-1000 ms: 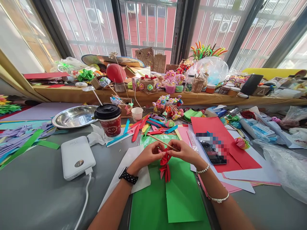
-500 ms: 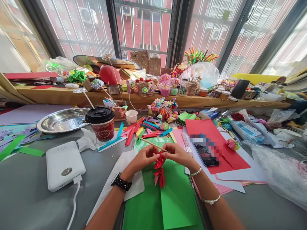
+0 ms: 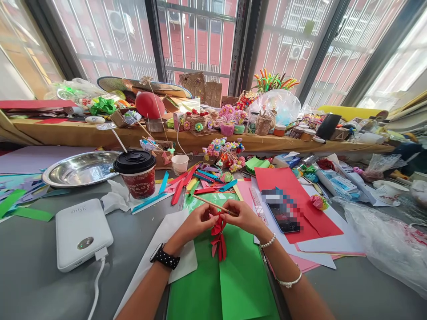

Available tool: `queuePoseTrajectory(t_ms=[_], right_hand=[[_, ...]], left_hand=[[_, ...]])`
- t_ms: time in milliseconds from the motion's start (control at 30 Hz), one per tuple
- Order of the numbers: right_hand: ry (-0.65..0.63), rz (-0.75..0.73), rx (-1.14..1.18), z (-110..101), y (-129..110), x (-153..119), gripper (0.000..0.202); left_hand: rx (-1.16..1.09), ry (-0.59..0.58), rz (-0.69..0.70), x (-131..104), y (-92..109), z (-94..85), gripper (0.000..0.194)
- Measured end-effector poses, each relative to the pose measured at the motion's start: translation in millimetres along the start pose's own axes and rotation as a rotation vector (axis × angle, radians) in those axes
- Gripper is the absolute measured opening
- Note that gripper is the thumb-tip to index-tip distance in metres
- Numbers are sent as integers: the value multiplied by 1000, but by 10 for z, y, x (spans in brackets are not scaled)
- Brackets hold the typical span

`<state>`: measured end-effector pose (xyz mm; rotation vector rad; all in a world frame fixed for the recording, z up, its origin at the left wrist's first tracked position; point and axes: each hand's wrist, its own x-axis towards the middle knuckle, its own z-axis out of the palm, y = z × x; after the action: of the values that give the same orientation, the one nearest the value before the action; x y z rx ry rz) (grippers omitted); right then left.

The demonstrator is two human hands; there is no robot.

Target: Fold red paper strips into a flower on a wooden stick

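Observation:
My left hand (image 3: 200, 221) and my right hand (image 3: 243, 217) meet in front of me, fingertips closed in a pinch at the top of a red folded paper piece (image 3: 219, 247). Its pointed flaps hang below my fingers. A thin wooden stick (image 3: 206, 201) slants down from the upper left and ends at my right fingers; their exact grip on it is partly hidden. Under the hands lie green paper sheets (image 3: 245, 280), one folded with a straight edge down the middle. A white sheet (image 3: 151, 249) lies beneath my left forearm.
Left are a white power bank (image 3: 83, 233) with its cable, a lidded paper cup (image 3: 137, 175) and a metal dish (image 3: 78, 171). Coloured paper strips (image 3: 180, 191) lie ahead. On the right are a phone (image 3: 282, 213), red paper (image 3: 316, 222) and a plastic bag (image 3: 383, 240). Crafts crowd the shelf (image 3: 203, 142).
The whole view has shifted slightly, so things appear a little further left. Both hands keep their pinch on the red paper, with barely any finger movement.

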<state>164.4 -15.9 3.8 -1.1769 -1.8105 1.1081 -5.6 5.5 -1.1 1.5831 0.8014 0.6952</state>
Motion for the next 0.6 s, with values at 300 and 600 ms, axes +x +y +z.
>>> queuePoseTrajectory(t_ms=[300,600], right_hand=[[11,3,28,13,0,4,22],[24,-21,-2,27,-20,-8,12]], left_hand=[[109,27,33,-23,21,0,26],[80,30,42,-19,0,3,24]])
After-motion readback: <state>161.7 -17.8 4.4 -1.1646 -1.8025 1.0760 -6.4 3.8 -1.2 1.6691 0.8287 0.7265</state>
